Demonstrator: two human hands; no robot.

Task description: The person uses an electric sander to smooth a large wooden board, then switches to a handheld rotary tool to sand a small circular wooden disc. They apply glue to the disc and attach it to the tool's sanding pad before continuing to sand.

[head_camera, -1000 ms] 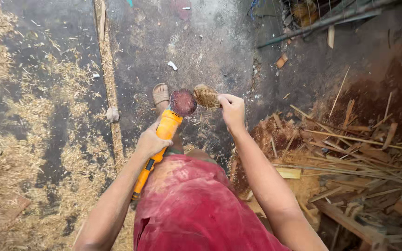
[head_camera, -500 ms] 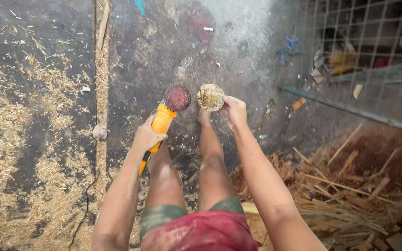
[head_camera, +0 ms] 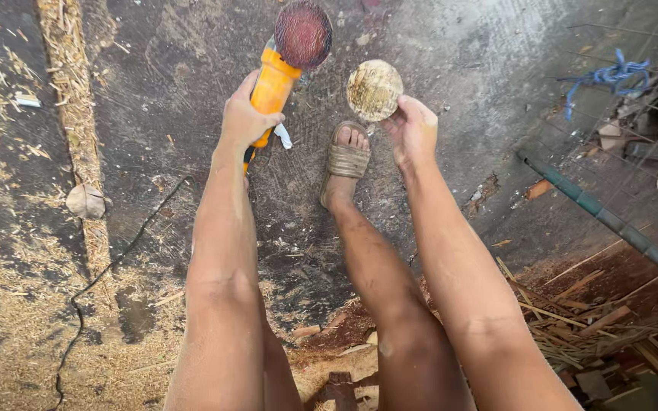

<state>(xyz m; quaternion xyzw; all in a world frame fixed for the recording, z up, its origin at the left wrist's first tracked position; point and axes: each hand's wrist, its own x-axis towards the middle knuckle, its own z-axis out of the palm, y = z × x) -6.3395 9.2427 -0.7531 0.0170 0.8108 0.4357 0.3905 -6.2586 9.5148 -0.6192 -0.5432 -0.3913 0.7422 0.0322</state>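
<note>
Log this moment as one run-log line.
left hand: grips orange angle grinder with red sanding disc | right hand: holds round pale wooden piece | disc and piece: apart | below: sandalled foot

I look down on a dark, scuffed concrete floor [head_camera: 451, 46], dusty and lit by flat daylight. Sawdust and wood shavings [head_camera: 9, 304] lie thick on the left, crossed by a thin black cable [head_camera: 97, 278]. A heap of wood offcuts [head_camera: 595, 327] fills the lower right. A green pipe [head_camera: 611, 224] slants across there, with wire mesh [head_camera: 649, 91] and blue cord [head_camera: 611, 74] beyond.
</note>
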